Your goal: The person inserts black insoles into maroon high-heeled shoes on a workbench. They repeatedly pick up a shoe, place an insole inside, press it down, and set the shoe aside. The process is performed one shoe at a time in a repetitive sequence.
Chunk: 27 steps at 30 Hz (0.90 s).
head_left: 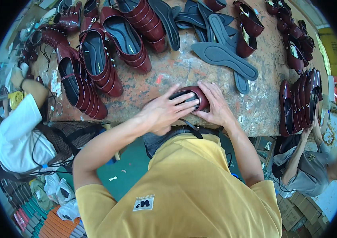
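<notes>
At the table's near edge I have a dark red glossy shoe (203,99) between both hands. The fingers of my left hand (167,109) reach into its opening and press on the dark lining, while the thumb side is partly hidden. My right hand (218,106) is cupped round the shoe's right end, thumb on the near side and fingers on the far side. A thin dark strap (189,123) hangs from the shoe toward my lap. Much of the shoe is covered by my left hand.
Rows of dark red shoes (97,59) stand at the left of the worn table (156,83). Loose dark insoles (224,59) lie crossed beyond my hands. More shoes (301,101) are at the right. A person in white (21,135) sits left; another in grey (311,170) touches shoes at right.
</notes>
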{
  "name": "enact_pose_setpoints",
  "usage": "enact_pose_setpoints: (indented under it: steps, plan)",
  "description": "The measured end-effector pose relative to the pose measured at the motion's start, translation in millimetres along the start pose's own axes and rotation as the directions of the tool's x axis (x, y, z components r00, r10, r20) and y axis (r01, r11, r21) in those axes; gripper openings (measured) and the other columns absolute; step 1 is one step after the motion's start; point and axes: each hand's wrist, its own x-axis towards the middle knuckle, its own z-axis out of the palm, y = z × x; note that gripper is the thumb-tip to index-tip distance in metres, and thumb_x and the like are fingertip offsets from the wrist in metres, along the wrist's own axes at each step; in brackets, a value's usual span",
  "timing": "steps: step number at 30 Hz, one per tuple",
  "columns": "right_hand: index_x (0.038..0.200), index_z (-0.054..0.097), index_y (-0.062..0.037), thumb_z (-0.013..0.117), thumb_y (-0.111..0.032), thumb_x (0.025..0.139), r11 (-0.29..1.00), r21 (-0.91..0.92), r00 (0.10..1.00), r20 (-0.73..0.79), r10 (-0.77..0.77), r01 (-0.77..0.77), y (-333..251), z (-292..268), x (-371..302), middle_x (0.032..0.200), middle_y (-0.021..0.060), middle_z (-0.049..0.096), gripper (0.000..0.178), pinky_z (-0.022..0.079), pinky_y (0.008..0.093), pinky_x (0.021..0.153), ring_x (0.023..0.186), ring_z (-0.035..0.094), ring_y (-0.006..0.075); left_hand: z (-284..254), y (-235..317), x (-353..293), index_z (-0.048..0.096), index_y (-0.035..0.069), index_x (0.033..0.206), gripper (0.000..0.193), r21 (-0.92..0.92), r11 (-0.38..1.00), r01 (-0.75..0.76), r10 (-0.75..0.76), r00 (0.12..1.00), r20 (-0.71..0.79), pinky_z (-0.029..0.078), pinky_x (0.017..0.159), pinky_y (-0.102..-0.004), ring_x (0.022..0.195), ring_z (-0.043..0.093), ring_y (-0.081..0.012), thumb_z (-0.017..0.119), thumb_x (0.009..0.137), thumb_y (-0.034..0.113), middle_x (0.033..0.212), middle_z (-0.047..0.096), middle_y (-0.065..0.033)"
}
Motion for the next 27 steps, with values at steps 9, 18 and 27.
enact_pose_setpoints:
  steps: [9,18,27]
  plan:
    - [0.163,0.045,-0.0049,0.098,-0.031,0.071,1.0,0.017,1.0,0.006,0.004,-0.004,5.0,0.0,-1.6,0.162,0.0189,0.053,0.109,0.029,0.0563,0.133,0.154,0.047,0.0394,-7.9,10.0,33.3,0.067,-0.003,0.134,0.075,-0.168,0.986,-0.019,0.011,0.999,-0.049,0.016,0.138,-0.0563,0.149,0.052,-0.0264,0.077,0.068,0.031,0.15,0.062,-0.0132]
    - [0.099,0.084,-0.0119,0.089,-0.023,0.078,0.913,-0.245,0.945,0.067,-0.32,0.327,-33.2,-47.3,10.6,0.135,0.0061,0.073,0.024,0.045,0.0476,0.101,0.12,0.063,0.0266,-57.5,7.6,-58.2,0.06,0.011,0.151,0.076,-0.82,0.527,0.223,-0.731,0.612,-0.304,0.048,0.12,-0.0475,0.15,0.051,-0.0389,0.084,0.079,0.005,0.163,0.049,-0.0185]
    - [0.154,0.054,-0.0137,0.088,-0.023,0.077,0.999,0.013,0.847,0.53,-0.042,0.042,-25.4,-114.0,23.1,0.147,0.014,0.063,0.085,0.039,0.0487,0.125,0.145,0.053,0.034,-126.5,22.0,51.7,0.067,0.01,0.142,0.068,-0.498,0.773,-0.394,-0.202,0.591,-0.781,0.047,0.119,-0.0498,0.141,0.054,-0.0427,0.071,0.077,-0.011,0.145,0.056,-0.02]
